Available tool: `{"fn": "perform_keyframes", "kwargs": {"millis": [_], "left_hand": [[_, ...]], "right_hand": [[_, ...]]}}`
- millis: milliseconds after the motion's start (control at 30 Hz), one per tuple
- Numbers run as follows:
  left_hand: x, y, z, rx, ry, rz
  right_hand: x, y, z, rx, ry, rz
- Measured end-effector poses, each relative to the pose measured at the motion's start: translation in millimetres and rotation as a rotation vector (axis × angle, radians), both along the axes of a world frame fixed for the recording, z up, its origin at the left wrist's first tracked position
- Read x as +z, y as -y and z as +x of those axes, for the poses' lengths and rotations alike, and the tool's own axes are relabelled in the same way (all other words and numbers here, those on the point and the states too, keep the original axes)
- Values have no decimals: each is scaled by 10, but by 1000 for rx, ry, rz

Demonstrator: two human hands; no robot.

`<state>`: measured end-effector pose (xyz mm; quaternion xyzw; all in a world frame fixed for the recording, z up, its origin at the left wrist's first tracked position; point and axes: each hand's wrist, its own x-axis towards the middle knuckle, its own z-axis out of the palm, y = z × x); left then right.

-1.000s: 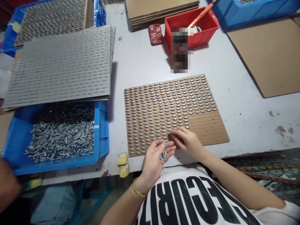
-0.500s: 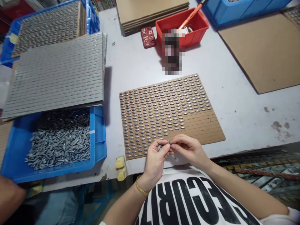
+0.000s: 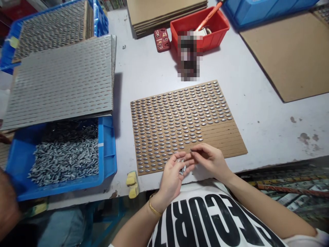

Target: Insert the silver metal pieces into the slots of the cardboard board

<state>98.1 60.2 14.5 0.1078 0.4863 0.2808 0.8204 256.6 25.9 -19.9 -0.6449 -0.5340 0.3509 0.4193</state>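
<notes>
My left hand [image 3: 172, 173] is cupped in front of the board's near edge, with several small grey metal pieces [image 3: 183, 169] lying in its palm and curled fingers. Just right of it, my right hand [image 3: 212, 160] pinches one small dark grey piece [image 3: 191, 150] between thumb and forefinger, over the lower part of the corrugated cardboard sheet [image 3: 223, 140]. Rows of leaf-shaped grey metal pieces [image 3: 177, 113] sit in the sheet's slits. Bare slits show at its lower right. My hands cover part of the near edge.
At left, a blue bin [image 3: 109, 151] holds loose metal pieces below stacked filled sheets [image 3: 61, 79]. A yellow block [image 3: 132, 185] sits by the table edge. Farther back are a red tin [image 3: 162, 40], a red box [image 3: 216, 37] and cardboard stacks [image 3: 164, 10]. Another person's arm [image 3: 7, 206] is at far left.
My left fingers have loosened from a pinch into a cup, showing the pieces. My right hand has drawn slightly away with a piece. The other person's arm at far left has shifted.
</notes>
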Motion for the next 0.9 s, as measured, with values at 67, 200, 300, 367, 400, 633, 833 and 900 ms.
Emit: {"fn": "perform_keyframes", "kwargs": {"millis": [67, 200, 300, 367, 400, 633, 833, 900], "left_hand": [[9, -1, -50, 59, 9, -3], [16, 7, -142, 64, 23, 16], [7, 18, -179, 40, 38, 11], [-1, 23, -189, 34, 40, 5], [-3, 23, -190, 34, 39, 0], [30, -23, -145, 94, 86, -86], [17, -38, -61, 90, 204, -57], [17, -39, -26, 57, 228, -47]], "right_hand": [[-69, -48, 63, 66, 158, 79], [-217, -114, 110, 223, 470, 177], [-262, -135, 95, 270, 633, 192], [-257, -147, 91, 289, 698, 190], [-250, -153, 94, 297, 716, 186], [-160, -159, 135, 304, 618, 182], [197, -132, -40, 369, 425, 231], [265, -151, -93, 427, 416, 225]]}}
